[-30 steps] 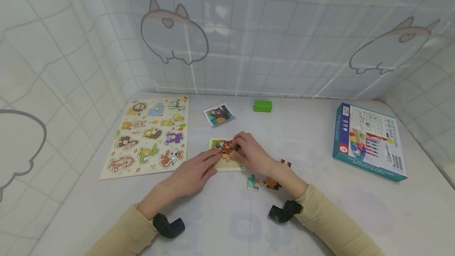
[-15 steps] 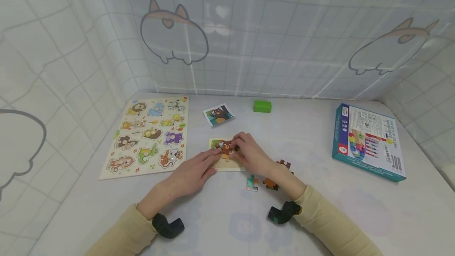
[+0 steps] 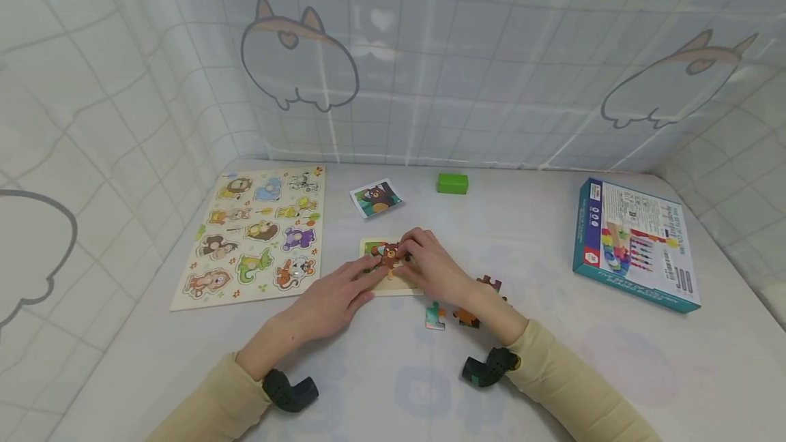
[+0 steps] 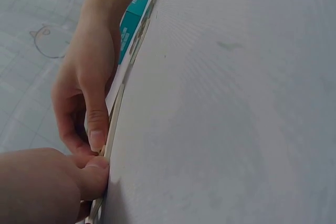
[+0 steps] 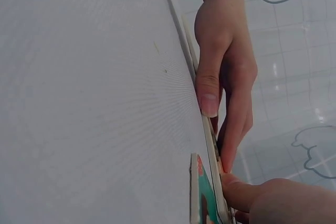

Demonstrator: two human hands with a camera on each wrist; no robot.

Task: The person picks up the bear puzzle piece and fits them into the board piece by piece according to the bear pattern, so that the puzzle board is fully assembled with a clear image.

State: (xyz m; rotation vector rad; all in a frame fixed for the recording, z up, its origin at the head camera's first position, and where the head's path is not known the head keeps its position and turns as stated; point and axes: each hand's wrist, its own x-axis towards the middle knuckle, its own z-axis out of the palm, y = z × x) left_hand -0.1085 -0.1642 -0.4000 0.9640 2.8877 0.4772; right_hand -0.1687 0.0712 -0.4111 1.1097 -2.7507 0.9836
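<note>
Brown bear pieces (image 3: pixel 389 255): lying along the far side of the wooden tray (image 3: pixel 399 289); probably light, stiff and slightly slick, best held by their rims, knobs perhaps fragile.
Left hand (image 3: pixel 331 297): resting straight fingers on the pieces' left side.
Right hand (image 3: pixel 432 267): apparently pinching their right side, thumb against finger.
Obstruction: both hands are covering tray edges; the right wrist is hiding some loose pieces (image 3: pixel 467 318) beyond the tray's near right corner.
Table (image 3: pixel 368 367): animal board (image 3: pixel 270 292) is lying toward its left edge, picture card (image 3: pixel 378 199) and green block (image 3: pixel 452 184) toward its far edge, teal box (image 3: pixel 645 247) toward its right.
</note>
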